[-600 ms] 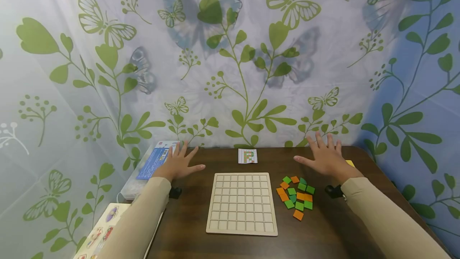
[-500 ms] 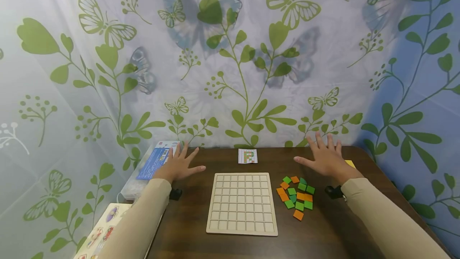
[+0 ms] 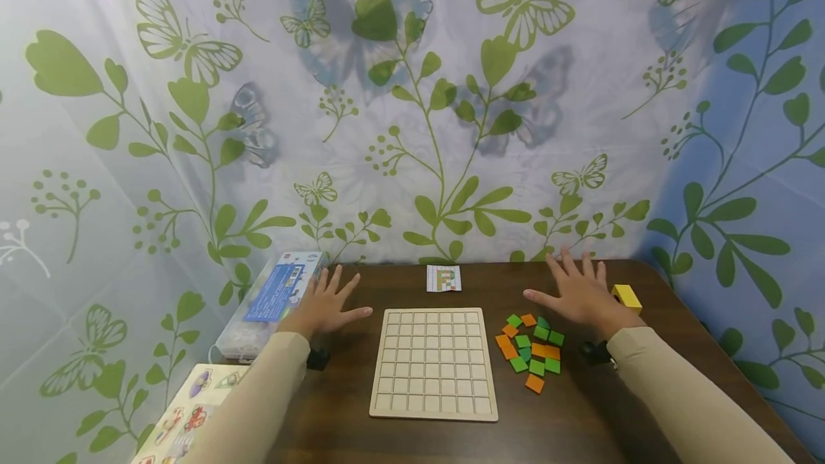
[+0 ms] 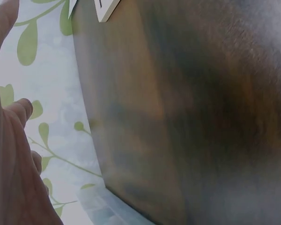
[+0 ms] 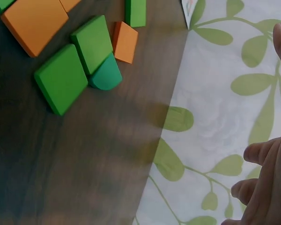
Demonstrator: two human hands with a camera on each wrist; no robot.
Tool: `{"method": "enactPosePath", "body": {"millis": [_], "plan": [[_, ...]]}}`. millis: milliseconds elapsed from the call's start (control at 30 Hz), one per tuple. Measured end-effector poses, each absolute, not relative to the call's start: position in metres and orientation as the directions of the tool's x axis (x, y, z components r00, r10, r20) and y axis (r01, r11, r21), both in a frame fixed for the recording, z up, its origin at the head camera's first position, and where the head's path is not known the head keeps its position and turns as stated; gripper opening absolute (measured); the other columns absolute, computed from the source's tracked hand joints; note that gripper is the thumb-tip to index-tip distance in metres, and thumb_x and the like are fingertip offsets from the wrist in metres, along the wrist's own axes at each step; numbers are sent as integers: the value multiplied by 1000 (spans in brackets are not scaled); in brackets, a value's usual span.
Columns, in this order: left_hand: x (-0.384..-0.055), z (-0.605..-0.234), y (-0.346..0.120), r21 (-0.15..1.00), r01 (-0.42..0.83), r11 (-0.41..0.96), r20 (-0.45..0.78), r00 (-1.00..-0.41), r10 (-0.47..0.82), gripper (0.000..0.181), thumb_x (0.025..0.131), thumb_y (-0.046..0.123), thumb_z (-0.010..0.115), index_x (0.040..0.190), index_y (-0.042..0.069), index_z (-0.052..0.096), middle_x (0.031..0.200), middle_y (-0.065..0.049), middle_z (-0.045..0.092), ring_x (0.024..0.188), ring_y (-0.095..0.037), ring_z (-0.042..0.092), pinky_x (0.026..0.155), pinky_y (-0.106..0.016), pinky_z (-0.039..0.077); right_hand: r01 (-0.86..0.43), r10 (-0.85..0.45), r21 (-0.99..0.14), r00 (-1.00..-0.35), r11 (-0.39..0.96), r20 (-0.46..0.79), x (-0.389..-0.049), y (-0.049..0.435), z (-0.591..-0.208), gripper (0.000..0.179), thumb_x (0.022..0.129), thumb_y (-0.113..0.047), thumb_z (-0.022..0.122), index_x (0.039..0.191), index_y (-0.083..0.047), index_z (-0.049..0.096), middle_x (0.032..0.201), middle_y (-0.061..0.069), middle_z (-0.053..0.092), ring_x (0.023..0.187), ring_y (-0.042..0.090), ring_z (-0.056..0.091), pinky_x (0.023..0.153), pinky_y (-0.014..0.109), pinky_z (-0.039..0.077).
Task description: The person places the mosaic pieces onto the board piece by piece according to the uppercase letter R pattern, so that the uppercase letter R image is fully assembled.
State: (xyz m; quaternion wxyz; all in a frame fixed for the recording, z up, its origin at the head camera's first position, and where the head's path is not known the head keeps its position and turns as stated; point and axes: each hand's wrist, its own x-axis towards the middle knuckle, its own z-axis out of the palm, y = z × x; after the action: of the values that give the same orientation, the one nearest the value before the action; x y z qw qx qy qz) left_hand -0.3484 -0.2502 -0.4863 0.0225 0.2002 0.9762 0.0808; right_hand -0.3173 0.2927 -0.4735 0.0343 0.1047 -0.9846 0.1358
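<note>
Lying loose, grn/orng tiles (image 3: 540, 350), pale gridded bd. (image 3: 433, 362)

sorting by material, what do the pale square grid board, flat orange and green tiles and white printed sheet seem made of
Pale square grid board: probably bare matte wood, from its beige colour.
Flat orange and green tiles: painted wood or plastic, smooth even colour; unclear which.
White printed sheet: likely matte paper, looking thin.

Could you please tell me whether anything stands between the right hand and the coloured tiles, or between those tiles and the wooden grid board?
Nothing visible stands in the way: the right hand hovers near the coloured tiles, and only a narrow strip of table separates them from the wooden board on their left.
</note>
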Motion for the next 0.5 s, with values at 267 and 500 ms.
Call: {"method": "enactPosePath", "body": {"millis": [267, 500], "plan": [[-347, -507, -248, 193, 384, 903, -48, -916, 399, 104, 94, 85, 42, 171, 20, 17, 171, -28, -2, 153, -56, -4, 118, -73, -3, -217, -197, -269, -975, 938, 100, -314, 288, -481, 113, 94, -81, 51, 163, 6, 28, 167, 38, 8, 144, 71, -5, 109, 80, -14], [-339, -511, -242, 213, 373, 903, -77, -915, 396, 104, 94, 84, 43, 171, 21, 15, 172, -26, -2, 154, -52, -6, 120, -71, -4, -223, -207, -277, -975, 935, 87, -314, 287, -491, 111, 95, -80, 50, 163, 5, 28, 166, 39, 9, 145, 70, -2, 110, 80, -11]]}}
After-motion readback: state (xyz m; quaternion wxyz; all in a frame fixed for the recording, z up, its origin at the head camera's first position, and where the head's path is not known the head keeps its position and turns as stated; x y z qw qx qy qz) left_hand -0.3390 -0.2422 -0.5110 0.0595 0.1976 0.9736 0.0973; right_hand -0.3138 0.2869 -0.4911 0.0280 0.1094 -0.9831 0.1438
